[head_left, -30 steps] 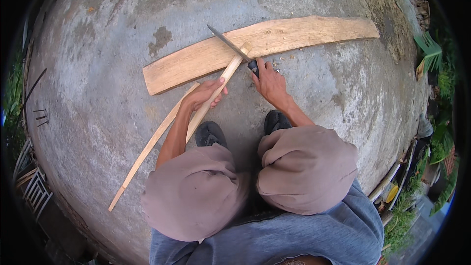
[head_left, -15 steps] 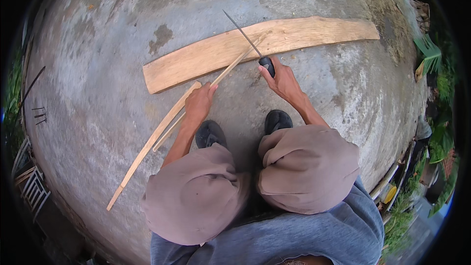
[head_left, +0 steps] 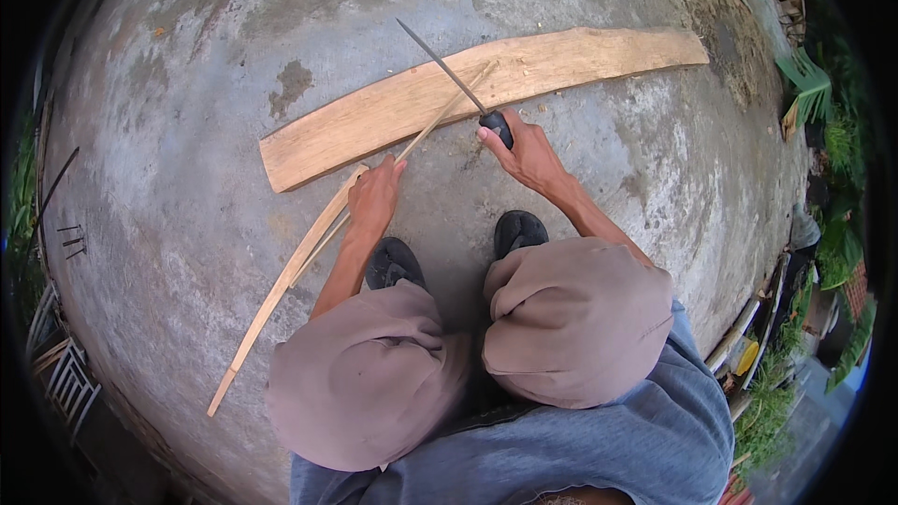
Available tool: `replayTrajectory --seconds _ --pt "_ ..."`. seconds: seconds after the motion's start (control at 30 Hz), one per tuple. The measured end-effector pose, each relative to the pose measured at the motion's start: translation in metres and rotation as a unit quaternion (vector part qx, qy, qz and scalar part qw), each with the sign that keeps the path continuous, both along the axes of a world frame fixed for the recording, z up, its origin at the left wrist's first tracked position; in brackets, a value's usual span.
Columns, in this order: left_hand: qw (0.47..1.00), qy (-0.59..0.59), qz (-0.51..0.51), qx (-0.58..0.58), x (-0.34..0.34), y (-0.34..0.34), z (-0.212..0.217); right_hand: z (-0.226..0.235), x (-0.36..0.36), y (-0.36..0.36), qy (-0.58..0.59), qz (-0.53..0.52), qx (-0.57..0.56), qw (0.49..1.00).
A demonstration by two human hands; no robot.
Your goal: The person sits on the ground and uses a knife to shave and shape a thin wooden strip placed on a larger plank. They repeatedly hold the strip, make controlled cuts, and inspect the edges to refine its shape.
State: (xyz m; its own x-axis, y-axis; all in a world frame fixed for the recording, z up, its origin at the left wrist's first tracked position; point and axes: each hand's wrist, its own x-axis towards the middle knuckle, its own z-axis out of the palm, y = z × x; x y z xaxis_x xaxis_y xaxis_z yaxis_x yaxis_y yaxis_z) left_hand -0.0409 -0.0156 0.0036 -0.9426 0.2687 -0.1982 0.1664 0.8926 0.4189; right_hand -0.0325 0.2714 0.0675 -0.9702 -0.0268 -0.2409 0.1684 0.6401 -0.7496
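My right hand [head_left: 533,154] is closed around the black handle of a knife [head_left: 494,123]. Its long, thin blade points up and left above a wooden plank [head_left: 599,51] on the ground. Between the fingers of my left hand [head_left: 375,196] is a thin wooden stick [head_left: 447,110], its far end over the plank and its near end behind the hand. The blade crosses close to the stick; whether they touch, I cannot tell. A longer, flat wooden strip [head_left: 263,318] runs beside and partly behind my left hand; whether that hand also grips it is unclear.
Stained concrete [head_left: 187,187] spreads around. My shoes [head_left: 517,232] stand between the plank and my bent knees. Small dark rods [head_left: 73,241] lie at the far left, with a white slatted frame [head_left: 70,383] below. Green plants [head_left: 806,84] line the right edge.
The whole view has shifted slightly left. The knife's blade leans a little further left, and the stick's far end has moved slightly left along the plank. Both grips stay the same.
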Motion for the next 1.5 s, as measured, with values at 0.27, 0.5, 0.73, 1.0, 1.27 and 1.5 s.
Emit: replayTrajectory --seconds 0.27,0.5,0.73,1.0,1.27,1.5 --pt "1.000 -0.001 -0.009 -0.003 -0.006 0.004 -0.003 -0.017 -0.009 0.020 -0.073 -0.029 0.085 0.993" --pt "0.999 0.040 -0.010 0.002 -0.001 -0.003 -0.002 0.016 0.006 -0.004 0.060 0.022 0.010 0.998" --pt "1.000 0.023 -0.018 -0.002 -0.007 0.003 -0.003 -0.027 -0.008 0.024 -0.066 -0.020 0.085 0.994" --pt "0.999 0.049 -0.012 0.007 -0.002 -0.001 -0.002 -0.009 0.008 0.008 0.129 0.032 0.078 0.988" --pt "0.999 0.052 -0.012 -0.005 -0.003 0.001 0.004 0.002 -0.002 0.010 -0.015 0.037 0.053 0.998" --pt "0.999 0.036 -0.015 0.004 -0.004 0.005 0.000 -0.026 -0.005 0.023 0.009 0.001 0.201 0.979"
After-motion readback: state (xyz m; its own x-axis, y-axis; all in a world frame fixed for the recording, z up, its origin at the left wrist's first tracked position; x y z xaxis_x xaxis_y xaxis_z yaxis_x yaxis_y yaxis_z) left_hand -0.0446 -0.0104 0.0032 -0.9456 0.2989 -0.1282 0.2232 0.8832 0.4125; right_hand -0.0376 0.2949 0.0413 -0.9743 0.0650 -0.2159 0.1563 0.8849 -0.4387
